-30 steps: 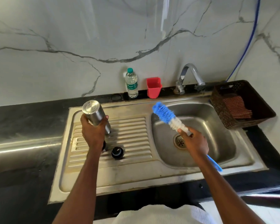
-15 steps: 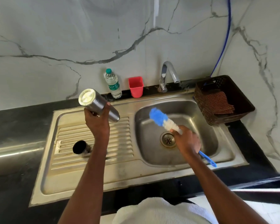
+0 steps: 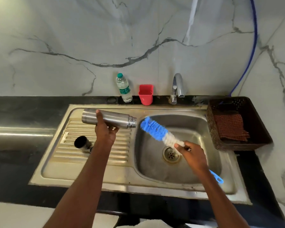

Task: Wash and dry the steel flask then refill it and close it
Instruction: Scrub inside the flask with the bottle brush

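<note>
My left hand (image 3: 104,129) grips the steel flask (image 3: 118,119) around its middle and holds it lying sideways above the drainboard (image 3: 95,155), open threaded mouth pointing right toward the basin. My right hand (image 3: 192,153) holds a bottle brush (image 3: 156,130) with a blue and white head; the brush tip sits just right of the flask's mouth, apart from it. The blue handle end sticks out behind my wrist. The flask's black cap (image 3: 81,142) lies on the drainboard's left side.
The sink basin (image 3: 196,129) with its drain is on the right, the tap (image 3: 177,88) behind it. A plastic water bottle (image 3: 124,88) and red cup (image 3: 146,94) stand at the back ledge. A dark basket (image 3: 260,125) holding a brown cloth (image 3: 230,127) sits right of the sink.
My left hand has tipped the flask from upright, base up, to lying level with its mouth toward the basin. The brush head has come up close to the flask's mouth.
</note>
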Demonstrator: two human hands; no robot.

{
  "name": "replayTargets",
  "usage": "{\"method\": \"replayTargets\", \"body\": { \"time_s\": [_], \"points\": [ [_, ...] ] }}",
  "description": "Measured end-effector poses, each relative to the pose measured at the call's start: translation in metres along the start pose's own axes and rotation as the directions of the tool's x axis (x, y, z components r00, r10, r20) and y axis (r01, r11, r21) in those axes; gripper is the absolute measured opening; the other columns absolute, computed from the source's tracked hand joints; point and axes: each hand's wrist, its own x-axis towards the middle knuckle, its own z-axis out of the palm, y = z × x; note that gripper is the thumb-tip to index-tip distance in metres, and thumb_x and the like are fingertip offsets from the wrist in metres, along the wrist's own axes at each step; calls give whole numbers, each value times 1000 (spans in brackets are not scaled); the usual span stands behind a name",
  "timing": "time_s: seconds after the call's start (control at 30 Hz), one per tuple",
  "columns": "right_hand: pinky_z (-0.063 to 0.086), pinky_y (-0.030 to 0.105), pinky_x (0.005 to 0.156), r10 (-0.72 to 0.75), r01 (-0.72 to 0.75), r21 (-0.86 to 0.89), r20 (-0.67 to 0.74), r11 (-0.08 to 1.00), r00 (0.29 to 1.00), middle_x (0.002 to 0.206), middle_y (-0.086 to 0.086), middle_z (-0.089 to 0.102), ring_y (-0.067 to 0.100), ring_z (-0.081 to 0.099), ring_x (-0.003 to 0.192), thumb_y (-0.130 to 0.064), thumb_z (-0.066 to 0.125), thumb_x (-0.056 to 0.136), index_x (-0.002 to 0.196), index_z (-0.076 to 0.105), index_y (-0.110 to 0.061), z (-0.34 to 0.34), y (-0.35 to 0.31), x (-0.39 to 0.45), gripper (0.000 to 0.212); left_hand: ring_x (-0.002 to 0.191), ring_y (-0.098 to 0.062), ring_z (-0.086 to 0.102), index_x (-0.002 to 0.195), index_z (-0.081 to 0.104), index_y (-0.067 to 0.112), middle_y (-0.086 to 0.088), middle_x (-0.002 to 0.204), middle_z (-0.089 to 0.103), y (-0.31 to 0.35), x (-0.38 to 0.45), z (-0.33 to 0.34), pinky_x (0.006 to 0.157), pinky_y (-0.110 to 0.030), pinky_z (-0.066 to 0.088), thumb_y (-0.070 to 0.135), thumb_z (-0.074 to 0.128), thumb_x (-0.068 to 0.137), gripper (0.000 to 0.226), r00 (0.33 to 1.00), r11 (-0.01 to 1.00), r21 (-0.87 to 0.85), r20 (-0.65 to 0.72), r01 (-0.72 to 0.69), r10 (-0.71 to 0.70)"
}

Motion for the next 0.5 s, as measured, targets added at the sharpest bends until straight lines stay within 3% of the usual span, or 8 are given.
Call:
{"method": "replayTargets", "body": {
  "time_s": [0.1, 0.2, 0.33, 0.5],
  "points": [
    [52, 35, 70, -42, 36, 98, 67, 995, 997, 73, -17, 73, -1, 67, 69, -47, 79, 86, 86, 76, -36, 3, -8, -2, 11, 115, -36, 67, 143, 47, 10, -18, 131, 67, 16, 11, 1, 82, -62, 59, 50, 79, 88, 74, 1000, 999, -31, 7, 26, -26],
    [58, 43, 79, -100, 89, 102, 107, 991, 989, 80, -13, 76, 7, 73, 76, -54, 79, 81, 94, 78, -38, 11, -22, 0, 20, 113, -35, 68, 138, 50, 11, -16, 128, 69, 22, 17, 7, 82, -59, 59, 55, 76, 89, 71, 998, 998, 29, 34, 49, -50],
    [57, 42, 78, -122, 118, 51, 96, 992, 988, 78, -15, 75, 10, 71, 75, -75, 71, 66, 95, 77, -44, 12, -37, 4, 43, 111, -37, 70, 132, 54, 12, -15, 123, 71, 21, 27, 12, 96, -66, 55, 58, 81, 83, 73, 996, 994, 73, 42, 81, -84],
    [54, 37, 72, -109, 109, -7, 4, 994, 994, 73, -18, 71, 7, 68, 71, -72, 75, 68, 92, 76, -44, 19, -52, -3, 37, 103, -36, 74, 133, 55, 11, -16, 120, 73, 21, 34, 15, 84, -61, 62, 48, 91, 77, 77, 995, 995, 14, -22, 99, -98]
  ]
}}
